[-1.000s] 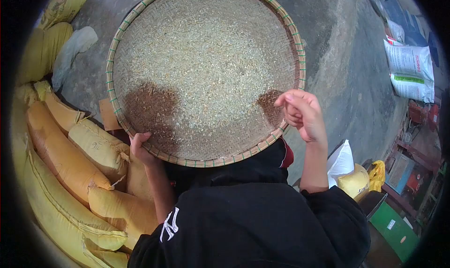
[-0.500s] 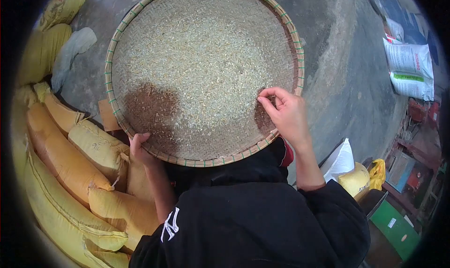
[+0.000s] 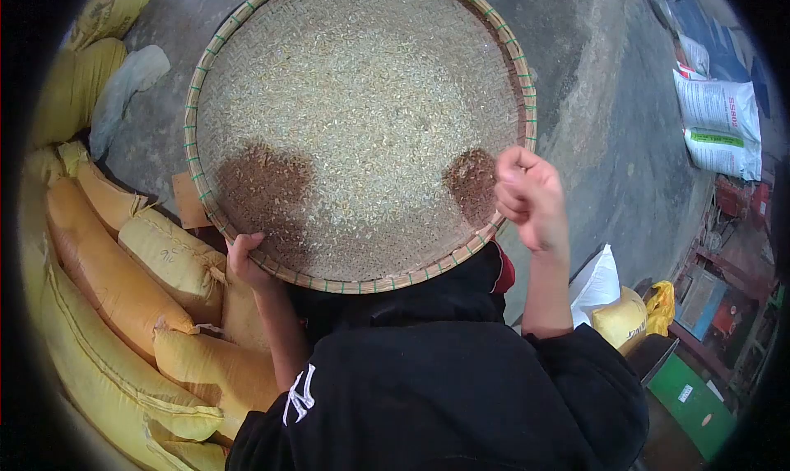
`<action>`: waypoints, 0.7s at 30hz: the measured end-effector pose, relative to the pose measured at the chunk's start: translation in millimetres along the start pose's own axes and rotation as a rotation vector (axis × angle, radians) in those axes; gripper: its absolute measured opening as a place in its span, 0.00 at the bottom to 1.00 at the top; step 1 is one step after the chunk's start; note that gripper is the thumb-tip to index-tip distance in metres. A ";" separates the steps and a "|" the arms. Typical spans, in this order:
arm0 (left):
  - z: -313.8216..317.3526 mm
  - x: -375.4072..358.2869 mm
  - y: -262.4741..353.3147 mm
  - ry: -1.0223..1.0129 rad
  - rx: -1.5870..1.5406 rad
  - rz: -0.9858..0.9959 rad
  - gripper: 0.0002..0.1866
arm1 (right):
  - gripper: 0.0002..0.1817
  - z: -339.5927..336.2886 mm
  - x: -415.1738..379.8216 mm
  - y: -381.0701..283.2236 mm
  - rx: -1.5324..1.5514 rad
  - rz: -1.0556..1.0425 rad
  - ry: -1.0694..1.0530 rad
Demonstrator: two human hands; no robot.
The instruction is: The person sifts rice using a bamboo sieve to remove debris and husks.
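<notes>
A large round woven tray [image 3: 362, 287] with a bamboo rim bound in green lies in front of me. Pale grains [image 3: 370, 117] are spread over its middle, with shadows falling at the lower left and right. My left hand [image 3: 245, 255] grips the rim at the lower left, thumb on top and fingers hidden underneath. Over the right rim, my right hand [image 3: 531, 198] is raised with its fingers curled together and slightly blurred; whatever it may hold is too small to make out.
Full yellow and orange sacks [image 3: 107, 257] are piled at the left. White printed bags [image 3: 720, 121] stand at the upper right on the grey floor [image 3: 625, 158]. A yellow bag [image 3: 621, 319] and a green box [image 3: 691, 405] are at the lower right.
My right hand has moved right, from above the grains to the tray's right rim. My left hand keeps its grip in the same place.
</notes>
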State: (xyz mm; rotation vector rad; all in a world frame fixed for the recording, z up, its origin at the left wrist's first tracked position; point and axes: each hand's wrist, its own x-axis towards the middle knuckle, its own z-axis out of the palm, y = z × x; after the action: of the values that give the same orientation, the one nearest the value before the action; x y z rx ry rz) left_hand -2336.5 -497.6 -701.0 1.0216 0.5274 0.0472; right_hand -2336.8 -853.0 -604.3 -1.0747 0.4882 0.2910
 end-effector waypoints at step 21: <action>-3.3 -11.7 -26.1 0.260 0.062 0.281 0.05 | 0.09 21.3 19.4 31.1 -0.706 -0.289 0.422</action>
State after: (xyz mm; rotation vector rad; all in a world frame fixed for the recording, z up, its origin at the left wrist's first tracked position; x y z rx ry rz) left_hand -2353.5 -512.2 -719.1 1.1518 0.6199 0.4198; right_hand -2329.2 -820.1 -629.9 -1.8951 0.6132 -0.0375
